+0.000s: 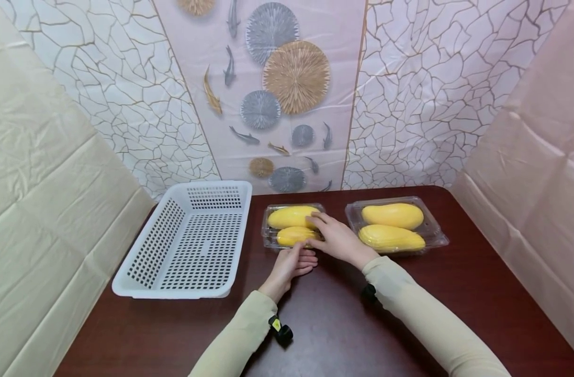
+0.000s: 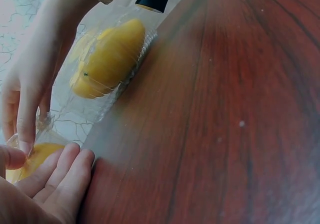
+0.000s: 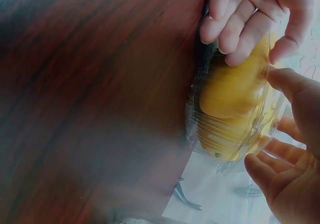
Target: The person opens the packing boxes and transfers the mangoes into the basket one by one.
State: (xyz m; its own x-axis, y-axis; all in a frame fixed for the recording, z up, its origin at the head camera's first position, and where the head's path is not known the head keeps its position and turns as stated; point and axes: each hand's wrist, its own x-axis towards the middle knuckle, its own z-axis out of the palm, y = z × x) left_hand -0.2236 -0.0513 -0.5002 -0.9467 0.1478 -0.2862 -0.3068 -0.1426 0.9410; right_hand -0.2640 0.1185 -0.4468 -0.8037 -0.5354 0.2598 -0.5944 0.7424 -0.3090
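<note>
Two yellow mangoes (image 1: 292, 216) lie in a small clear plastic tray (image 1: 266, 235) under clear film, on the dark table. My left hand (image 1: 289, 268) is at the tray's near right corner, thumb against the film and fingers stretched out beside it. Over the tray's right end reaches my right hand (image 1: 338, 238), its fingers spread and touching the film (image 3: 235, 134). Both thumb tips nearly meet above the nearer mango (image 3: 225, 91). Whether any film is pinched between the fingers is too small to tell.
To the right stands a larger film-wrapped clear tray (image 1: 435, 230) with two more mangoes (image 1: 392, 215). A white perforated basket (image 1: 246, 230) sits at the left. Patterned cloth (image 1: 409, 104) hangs behind the brown table (image 1: 324, 324), with plain cloth along both sides.
</note>
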